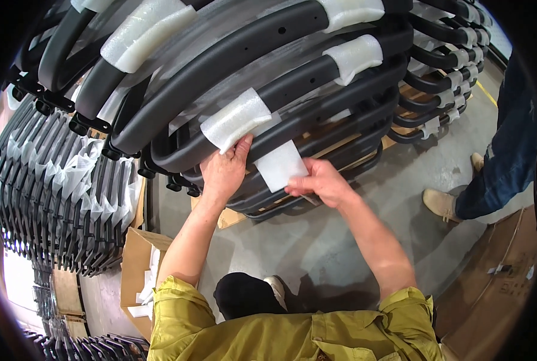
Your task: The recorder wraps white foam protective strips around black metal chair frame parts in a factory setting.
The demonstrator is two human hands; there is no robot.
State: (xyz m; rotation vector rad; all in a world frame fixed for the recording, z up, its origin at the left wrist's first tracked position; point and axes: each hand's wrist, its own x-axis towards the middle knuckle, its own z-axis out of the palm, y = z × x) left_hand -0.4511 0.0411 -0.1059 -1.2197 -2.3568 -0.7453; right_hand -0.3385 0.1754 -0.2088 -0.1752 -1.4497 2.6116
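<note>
My right hand point(321, 182) pinches a square white foam sheet point(280, 166) by its lower right side, thumb on top. The sheet reaches up to the lower edge of a black curved tube point(334, 99). My left hand point(225, 172) is closed at the lower edge of a white foam wrap point(235, 119) around another black tube point(190, 151). Its thumb presses by the wrap's edge, and some of its fingers are hidden. More white foam wraps point(354, 58) sit around the stacked tubes farther up.
An open cardboard box point(135, 246) with white foam pieces stands at lower left. Beyond it are rows of black tube frames point(52, 198) with clear film. At right, another person's legs point(500, 156) stand beside the stack, with a large brown carton point(491, 289) below.
</note>
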